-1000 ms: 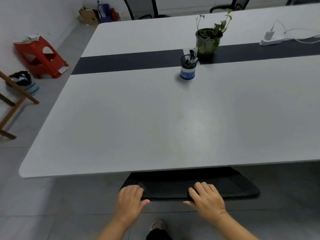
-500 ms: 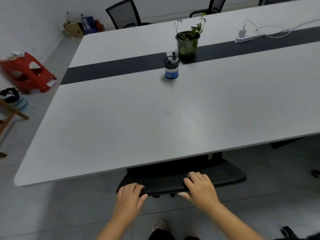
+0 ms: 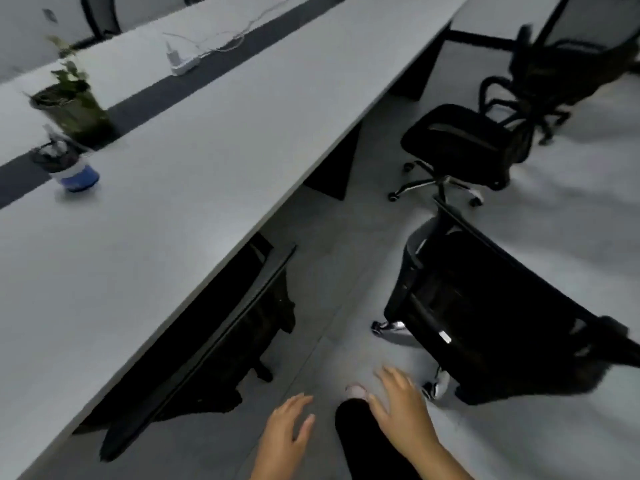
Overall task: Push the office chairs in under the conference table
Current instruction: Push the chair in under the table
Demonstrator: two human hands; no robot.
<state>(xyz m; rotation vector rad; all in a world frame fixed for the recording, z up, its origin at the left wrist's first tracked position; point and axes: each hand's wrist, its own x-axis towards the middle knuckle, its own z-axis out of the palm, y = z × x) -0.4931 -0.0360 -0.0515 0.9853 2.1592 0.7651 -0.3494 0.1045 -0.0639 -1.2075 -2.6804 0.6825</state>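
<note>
Head view: one chair [image 3: 221, 344] is noted tucked under the surface [image 3: 194, 174], both hands, left [image 3: 287, 434] and right [image 3: 398, 407], released and grasping nothing, and the nearby chair [image 3: 485, 306], standing apart, is judged next to be gripped and pushed.

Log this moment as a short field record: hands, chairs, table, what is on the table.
left hand: open, fingers spread, holds nothing
right hand: open, holds nothing, near the nearest loose chair
pushed-in chair: backrest close against the conference table edge
nearest loose chair: out on the floor, apart from the table
second loose chair: farther along, also out
third chair: beyond it, blurred
on the table: potted plant, pen cup, power strip
</note>
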